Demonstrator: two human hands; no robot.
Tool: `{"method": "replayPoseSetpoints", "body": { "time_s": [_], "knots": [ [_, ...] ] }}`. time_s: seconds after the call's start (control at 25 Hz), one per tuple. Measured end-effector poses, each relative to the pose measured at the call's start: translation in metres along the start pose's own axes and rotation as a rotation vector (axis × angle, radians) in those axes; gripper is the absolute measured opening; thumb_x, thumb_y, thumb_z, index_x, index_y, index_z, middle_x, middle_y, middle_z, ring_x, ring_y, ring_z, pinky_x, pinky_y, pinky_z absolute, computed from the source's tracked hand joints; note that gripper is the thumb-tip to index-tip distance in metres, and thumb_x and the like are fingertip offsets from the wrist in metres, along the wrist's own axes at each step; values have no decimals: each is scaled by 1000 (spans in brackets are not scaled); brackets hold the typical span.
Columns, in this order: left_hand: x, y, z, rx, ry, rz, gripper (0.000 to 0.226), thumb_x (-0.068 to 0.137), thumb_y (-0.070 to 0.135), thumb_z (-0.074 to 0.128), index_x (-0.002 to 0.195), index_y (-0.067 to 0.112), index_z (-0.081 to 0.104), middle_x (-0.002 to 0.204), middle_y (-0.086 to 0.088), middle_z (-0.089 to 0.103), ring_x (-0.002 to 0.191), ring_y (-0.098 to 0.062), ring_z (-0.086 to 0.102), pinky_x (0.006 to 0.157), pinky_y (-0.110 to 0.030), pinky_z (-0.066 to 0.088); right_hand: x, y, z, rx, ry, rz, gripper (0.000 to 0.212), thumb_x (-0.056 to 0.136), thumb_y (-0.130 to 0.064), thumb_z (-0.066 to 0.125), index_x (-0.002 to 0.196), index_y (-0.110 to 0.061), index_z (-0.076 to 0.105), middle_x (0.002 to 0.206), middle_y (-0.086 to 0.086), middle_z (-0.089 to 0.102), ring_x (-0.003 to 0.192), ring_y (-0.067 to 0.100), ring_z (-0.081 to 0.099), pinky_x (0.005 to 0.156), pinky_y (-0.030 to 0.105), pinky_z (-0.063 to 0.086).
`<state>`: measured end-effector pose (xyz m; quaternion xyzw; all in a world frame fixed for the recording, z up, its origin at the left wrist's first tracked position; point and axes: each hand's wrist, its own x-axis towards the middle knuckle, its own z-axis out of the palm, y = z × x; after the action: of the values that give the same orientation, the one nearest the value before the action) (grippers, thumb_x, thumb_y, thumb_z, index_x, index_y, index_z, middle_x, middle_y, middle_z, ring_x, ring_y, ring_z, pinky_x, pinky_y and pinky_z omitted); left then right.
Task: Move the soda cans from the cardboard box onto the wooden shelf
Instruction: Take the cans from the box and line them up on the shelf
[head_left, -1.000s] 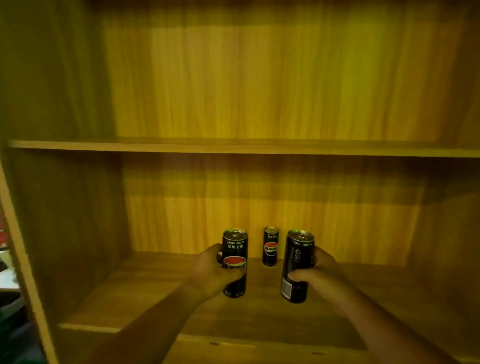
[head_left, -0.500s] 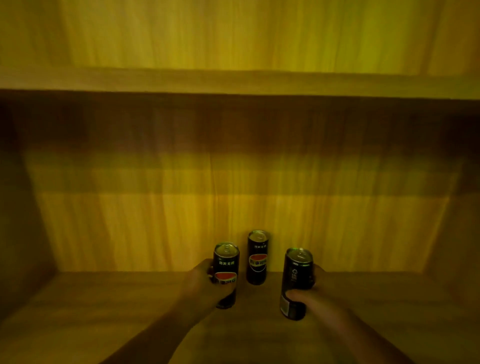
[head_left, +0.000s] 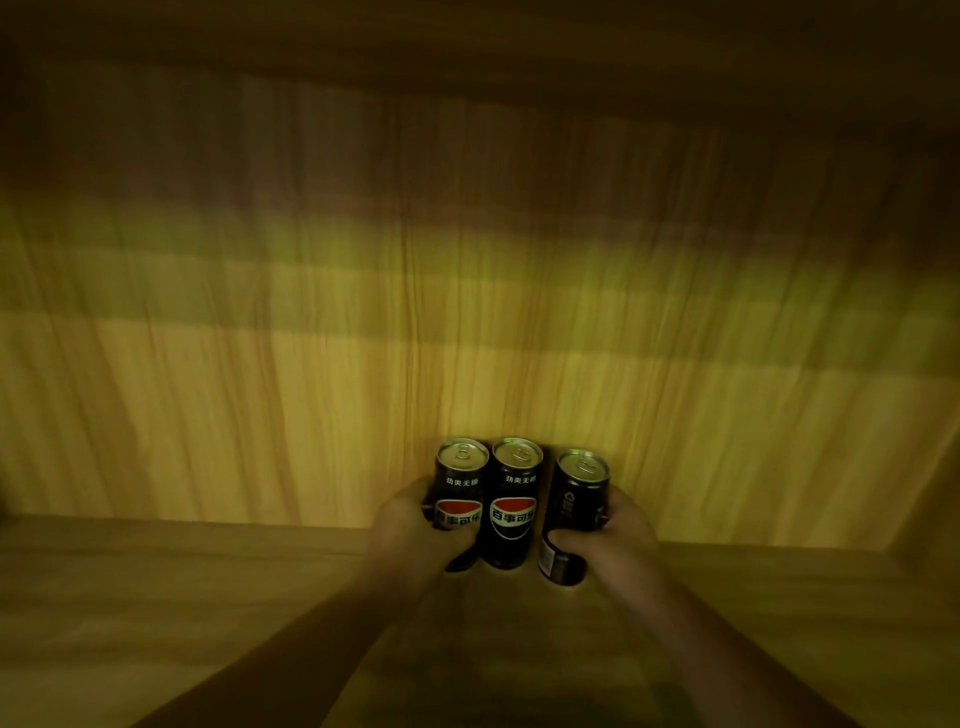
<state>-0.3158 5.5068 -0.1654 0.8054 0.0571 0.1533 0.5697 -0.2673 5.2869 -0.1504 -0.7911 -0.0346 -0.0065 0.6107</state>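
Shelf board (head_left: 208, 597) runs across the bottom of view, w/ the wood-grain back panel (head_left: 260, 364) behind it, all in dim yellowish light. My left hand (head_left: 410, 530) comes in from lower left, fingers & thumb curled round the left can (head_left: 460, 488), thumb across the front over its red logo. Can is upright, black w/ a silver top. Its base shows dark under my thumb, approx at board level; can't tell if it's fully down. Just beside it the middle can (head_left: 514, 504) stands upright on the board by itself, logo facing me, near the back panel. Small gap, then the right can (head_left: 574, 499), leaning a bit w/ its top to the right. My right hand (head_left: 618, 535) grips it from the right side, thumb wrapped across the lower front.
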Motion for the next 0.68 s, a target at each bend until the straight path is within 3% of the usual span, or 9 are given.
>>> {"method": "replayPoseSetpoints", "body": {
  "time_s": [0.16, 0.36, 0.52, 0.68],
  "knots": [
    [3, 0, 0, 79, 76, 27, 54, 73, 18, 86, 120, 20, 59, 107, 17, 56, 91, 1, 58, 87, -25, 54, 4, 0, 4, -3, -14, -28, 66, 66, -1, 81, 123, -19, 54, 106, -7, 63, 102, 17, 61, 85, 33, 47],
    [7, -3, 3, 132, 123, 51, 67, 69, 23, 88, 127, 18, 55, 116, 7, 54, 100, -7, 58, 93, -34, 54, 7, 3, 6, -68, -12, -82, 62, 66, -12, 84, 119, -26, 53, 102, -15, 62, 101, 11, 61, 85, 30, 47],
    [8, -6, 5, 138, 112, 53, 66, 71, 22, 87, 128, 18, 54, 117, 4, 57, 101, -7, 58, 88, -25, 51, 7, 7, 2, -136, -50, -92, 54, 70, -11, 80, 108, -32, 47, 92, -23, 55, 83, -7, 52, 71, 18, 42],
    [10, -10, 5, 127, 88, 65, 62, 71, 22, 87, 125, 19, 56, 114, 6, 61, 102, -7, 60, 87, -25, 52, 10, 15, -2, -222, -53, -78, 53, 70, -8, 79, 113, -27, 54, 95, -17, 61, 88, -1, 58, 68, 17, 44]
  ]
}}
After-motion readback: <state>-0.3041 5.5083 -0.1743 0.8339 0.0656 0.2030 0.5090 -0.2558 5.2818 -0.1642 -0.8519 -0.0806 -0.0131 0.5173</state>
